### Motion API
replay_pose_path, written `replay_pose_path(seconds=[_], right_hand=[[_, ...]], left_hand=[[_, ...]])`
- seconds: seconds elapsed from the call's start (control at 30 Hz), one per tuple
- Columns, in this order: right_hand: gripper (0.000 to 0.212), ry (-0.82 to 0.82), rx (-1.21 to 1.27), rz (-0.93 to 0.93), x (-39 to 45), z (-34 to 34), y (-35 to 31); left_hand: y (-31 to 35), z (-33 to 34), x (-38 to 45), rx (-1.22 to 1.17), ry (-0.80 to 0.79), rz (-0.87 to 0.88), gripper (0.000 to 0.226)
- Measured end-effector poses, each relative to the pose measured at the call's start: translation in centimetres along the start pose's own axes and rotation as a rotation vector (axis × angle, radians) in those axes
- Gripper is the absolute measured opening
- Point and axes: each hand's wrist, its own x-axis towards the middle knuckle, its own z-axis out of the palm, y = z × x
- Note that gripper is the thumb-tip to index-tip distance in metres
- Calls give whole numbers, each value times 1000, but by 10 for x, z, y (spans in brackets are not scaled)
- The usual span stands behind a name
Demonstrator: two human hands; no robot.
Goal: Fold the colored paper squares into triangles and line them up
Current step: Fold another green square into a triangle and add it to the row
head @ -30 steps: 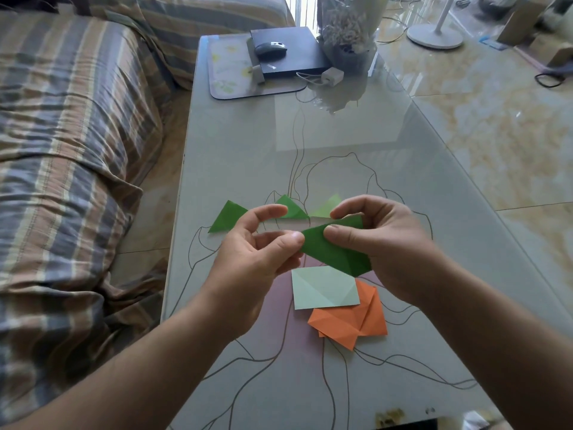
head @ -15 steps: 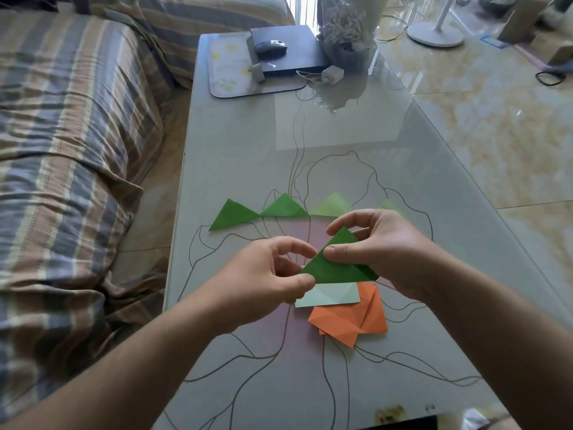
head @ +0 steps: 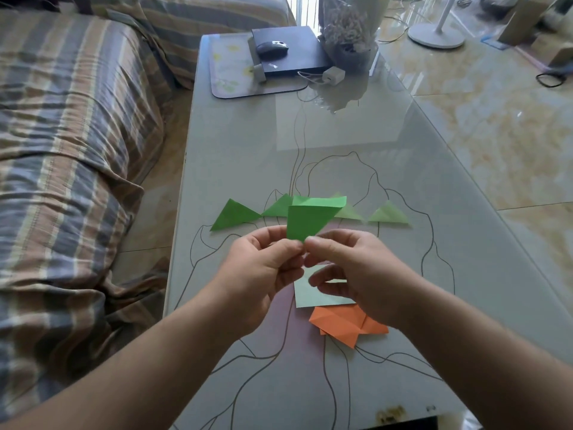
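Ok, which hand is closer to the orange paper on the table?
Right. The right hand hangs just above the orange paper, its wrist covering the paper's right part. The left hand is off to the paper's left. Both pinch the dark green paper.

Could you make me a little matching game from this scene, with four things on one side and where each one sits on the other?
Things:
1. dark green paper
2. orange papers
3. computer mouse
4. pale green square

Places:
A. on the black box at the table's far end
B. pinched at its lower tip between both hands
C. flat on the table, partly under the right hand
D. nearest pile on the table, below the pale sheet

Pairs: 1-B, 2-D, 3-A, 4-C
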Motion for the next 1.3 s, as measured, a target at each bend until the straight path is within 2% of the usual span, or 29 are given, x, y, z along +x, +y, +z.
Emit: replay_pose_path(seconds=[0.23,0.33,0.47,0.6,0.9,1.07,1.13,1.2,1.3], right_hand=[[10,59,-11,-103,0,3,0],[11,66,1,-140,0,5,3],[15,79,23,-193,0,5,4],[20,89,-1,-202,2,3,6],[14,88,-23,-237,4,-4,2],[47,25,8,-183,3,-12,-7],[35,-32,24,-127,1,-11,-9],[22,-11,49,-118,1,-11,-10],[23,39,80,-130,3,-13,-10]], left_hand=[[-6,-2,-3,127,33,103,23],[-7,0,-5,179,27,141,33],[-9,3,-7,240,63,194,28],[-10,2,-8,279,95,225,42],[-8,3,-8,286,95,233,25],[-8,2,-9,290,84,221,20],[-9,0,-8,276,87,215,20],[-9,0,-7,255,91,216,20],[-7,-1,-7,252,89,218,21]])
